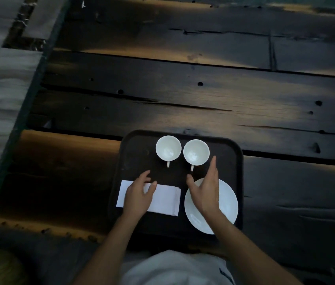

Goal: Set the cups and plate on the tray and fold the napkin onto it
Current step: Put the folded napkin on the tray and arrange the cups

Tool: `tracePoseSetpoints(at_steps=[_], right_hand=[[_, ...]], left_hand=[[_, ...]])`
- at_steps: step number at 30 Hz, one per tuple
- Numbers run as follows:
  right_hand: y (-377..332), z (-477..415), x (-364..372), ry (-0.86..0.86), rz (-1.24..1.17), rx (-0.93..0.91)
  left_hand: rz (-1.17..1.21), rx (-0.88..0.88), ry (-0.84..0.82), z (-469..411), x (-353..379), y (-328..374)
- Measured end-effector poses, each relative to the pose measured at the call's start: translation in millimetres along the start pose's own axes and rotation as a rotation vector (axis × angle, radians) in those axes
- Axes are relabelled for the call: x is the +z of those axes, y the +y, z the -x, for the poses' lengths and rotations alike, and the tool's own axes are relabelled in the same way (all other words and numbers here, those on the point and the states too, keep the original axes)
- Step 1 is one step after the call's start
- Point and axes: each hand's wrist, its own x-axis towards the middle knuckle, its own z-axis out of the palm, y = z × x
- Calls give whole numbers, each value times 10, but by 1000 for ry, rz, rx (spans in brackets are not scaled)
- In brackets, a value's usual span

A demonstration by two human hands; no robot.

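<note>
Since both teacups (168, 148) (196, 152) and the plate (227, 204) already sit on the tray (135, 147), the left hand (139, 195) rests spread-fingered on the folded napkin (164, 199) — probably flattening it — right hand (204, 191) open, empty.

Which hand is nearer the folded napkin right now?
Left. The left hand lies over the napkin, fingers spread; the right hand hovers open over the plate, beside it.
</note>
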Motion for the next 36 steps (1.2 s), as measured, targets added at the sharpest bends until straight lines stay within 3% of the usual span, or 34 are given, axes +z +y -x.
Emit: tracePoseSetpoints(at_steps=[5, 8, 10, 20, 25, 36], right_hand=[[163, 523, 379, -99, 198, -346], [195, 651, 656, -223, 484, -540], [158, 680, 864, -246, 579, -576], [69, 693, 1863, -281, 730, -555], [361, 659, 1580, -137, 814, -398], [489, 691, 1296, -177, 900, -395]], left_hand=[[-744, 294, -186, -56, -416, -401], [-977, 432, -273, -157, -573, -545], [-1062, 511, -270, -209, -616, -649], [-1073, 655, -181, -270, -461, -1164], [-1005, 664, -108, -298, -420, -1204], [-1000, 599, -125, -287, -416, -1152]])
